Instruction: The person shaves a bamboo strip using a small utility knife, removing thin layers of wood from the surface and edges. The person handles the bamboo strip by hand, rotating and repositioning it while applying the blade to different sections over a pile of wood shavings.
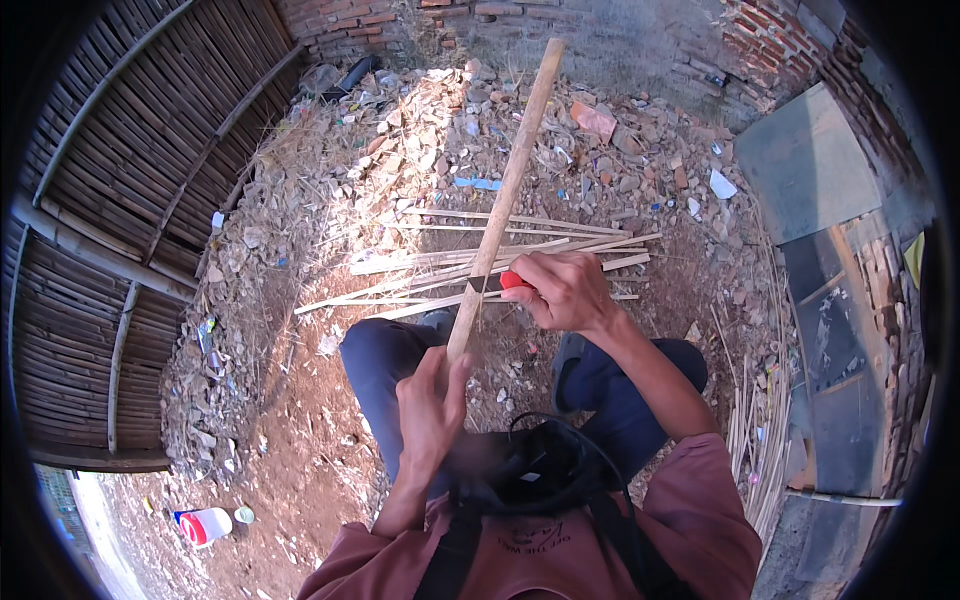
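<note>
A long, pale wooden pole slants away from me, its far end reaching over the rubble. My left hand grips its near end, fingers and thumb on either side. In my right hand is a knife with a red handle. Its dark blade lies across the pole a little beyond my left hand; how deep it sits in the wood I cannot tell. Behind and beneath the pole, several thin split strips lie in a loose pile on the ground, just past my feet.
Stones and broken brick cover the ground toward the brick wall. A slatted bamboo wall stands left, and grey panels lean right. A white and red container lies at lower left. More thin strips lie along the right.
</note>
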Motion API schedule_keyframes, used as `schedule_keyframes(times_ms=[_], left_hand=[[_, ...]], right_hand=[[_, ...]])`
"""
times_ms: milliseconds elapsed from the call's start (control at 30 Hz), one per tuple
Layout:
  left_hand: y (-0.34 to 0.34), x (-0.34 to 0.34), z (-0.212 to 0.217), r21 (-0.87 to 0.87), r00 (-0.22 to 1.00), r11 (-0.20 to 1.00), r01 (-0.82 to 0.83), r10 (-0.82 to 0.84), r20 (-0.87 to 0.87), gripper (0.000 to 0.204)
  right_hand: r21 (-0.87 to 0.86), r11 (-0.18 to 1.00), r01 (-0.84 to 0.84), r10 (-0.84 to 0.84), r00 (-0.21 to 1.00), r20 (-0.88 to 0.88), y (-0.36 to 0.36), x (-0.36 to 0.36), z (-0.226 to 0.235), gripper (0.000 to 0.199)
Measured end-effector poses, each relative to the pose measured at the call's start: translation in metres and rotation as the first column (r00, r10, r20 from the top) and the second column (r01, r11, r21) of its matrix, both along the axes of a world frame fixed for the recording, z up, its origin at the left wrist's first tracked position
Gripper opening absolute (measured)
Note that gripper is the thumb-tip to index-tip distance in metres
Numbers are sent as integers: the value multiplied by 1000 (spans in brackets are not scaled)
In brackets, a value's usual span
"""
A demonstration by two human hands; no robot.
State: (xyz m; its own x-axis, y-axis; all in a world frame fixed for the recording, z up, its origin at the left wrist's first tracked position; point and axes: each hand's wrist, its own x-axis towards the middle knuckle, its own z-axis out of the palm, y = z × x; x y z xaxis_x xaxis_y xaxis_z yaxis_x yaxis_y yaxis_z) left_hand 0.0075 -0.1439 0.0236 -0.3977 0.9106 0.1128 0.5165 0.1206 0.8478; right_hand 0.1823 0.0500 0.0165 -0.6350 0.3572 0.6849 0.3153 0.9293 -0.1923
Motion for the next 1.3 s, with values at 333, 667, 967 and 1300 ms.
schedule_keyframes(times_ms=[333, 667, 967, 1300], left_hand=[[-45, -1, -12, -117, 968, 990, 83, -52, 244, 23], [-58, -8, -19, -192, 990, 976, 101, -79, 118, 26], [-15, -17, -16, -90, 998, 996, -22, 27, 63, 33], [8, -9, -16, -122, 836, 950, 289, -188, 515, 37]], right_hand=[[-64, 957, 283, -284, 959, -4, 82, 53, 48, 36], [-229, 510, 829, -727, 558, 401, 245, 153, 32, 48], [-711, 623, 326, -424, 905, 43, 163, 83, 27, 50], [-859, 220, -462, -144, 856, -497, 62, 27, 30, 48]])
